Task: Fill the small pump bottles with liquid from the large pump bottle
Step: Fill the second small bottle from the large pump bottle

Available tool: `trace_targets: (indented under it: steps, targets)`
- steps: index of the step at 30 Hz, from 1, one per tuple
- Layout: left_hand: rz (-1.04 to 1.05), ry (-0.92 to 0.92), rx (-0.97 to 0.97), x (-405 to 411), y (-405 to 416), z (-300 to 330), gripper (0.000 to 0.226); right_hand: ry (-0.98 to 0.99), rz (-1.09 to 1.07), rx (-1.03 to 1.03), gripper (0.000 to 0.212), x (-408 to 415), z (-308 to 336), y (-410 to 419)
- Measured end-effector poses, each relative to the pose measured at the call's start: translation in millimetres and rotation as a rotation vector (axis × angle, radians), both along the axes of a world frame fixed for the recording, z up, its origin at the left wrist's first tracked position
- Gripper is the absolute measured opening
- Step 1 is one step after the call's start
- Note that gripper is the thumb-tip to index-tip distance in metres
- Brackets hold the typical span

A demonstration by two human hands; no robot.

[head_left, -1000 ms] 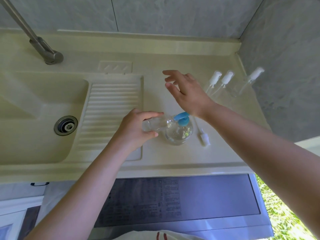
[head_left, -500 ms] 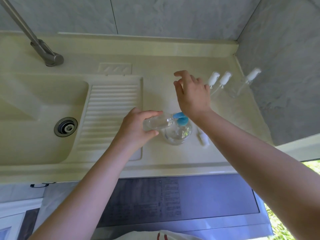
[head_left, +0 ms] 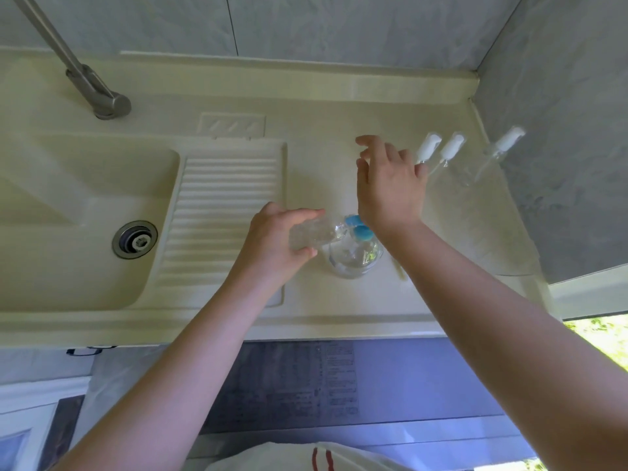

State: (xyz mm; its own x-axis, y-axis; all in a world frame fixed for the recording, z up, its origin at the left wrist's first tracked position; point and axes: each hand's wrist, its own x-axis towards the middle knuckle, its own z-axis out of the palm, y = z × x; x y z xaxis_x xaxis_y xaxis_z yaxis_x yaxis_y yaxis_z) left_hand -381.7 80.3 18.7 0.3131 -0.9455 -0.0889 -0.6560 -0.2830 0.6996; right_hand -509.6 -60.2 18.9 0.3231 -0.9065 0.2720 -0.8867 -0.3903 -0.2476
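- Three small capped bottles stand at the far right of the cream table, near the grey wall; two sit side by side, the third a little apart from them.
- Biggest thing in shot is the sink basin on the left, drain in its floor, ribbed washboard slope beside it, and a metal tap rising behind.
- And the right forearm cuts across the table, covering most of a loose white pump piece lying right of the big bottle.
- Now the large pump bottle: clear, round-bodied, standing on the table in front of the washboard's right edge, blue pump head on top, partly behind the right wrist.
- Small clear bottle is tilted almost flat, its open mouth right at the blue spout.
- Left hand grips that small bottle, fingers and thumb wrapped round it.
- Right hand hovers above and beyond the pump, fingers loose and spread, holding nothing.
- Compared with half a second ago, the right hand's fingers have uncurled a touch; the left hand and both bottles sit just as they did.
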Motion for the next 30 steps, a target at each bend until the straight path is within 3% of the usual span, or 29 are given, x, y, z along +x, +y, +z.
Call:
trace_targets:
  steps: [3,10,15,20,27,30]
  targets:
    - [0.002,0.013,-0.001,-0.6,-0.6,-0.3,0.06,0.07,-0.004,-0.143,0.039,3.1,6.6,-0.4]
    - [0.004,0.001,0.0,0.9,-1.4,-0.1,0.059,0.02,-0.022,-0.078,0.039,0.7,2.2,0.0]
    - [0.01,0.012,-0.003,-0.5,-0.6,1.4,0.059,0.033,-0.004,-0.196,0.042,4.1,11.2,-1.7]
    - [0.01,0.007,0.009,0.4,-1.8,1.2,0.059,-0.018,-0.048,-0.076,0.044,0.1,1.3,1.6]
    - [0.016,-0.008,-0.018,2.7,-1.6,3.4,0.06,-0.029,-0.061,-0.139,0.047,4.9,18.5,-3.0]
    - [0.025,0.0,-0.014,-0.2,-0.9,0.9,0.06,-0.05,-0.05,-0.016,0.046,-0.8,-0.4,7.0]
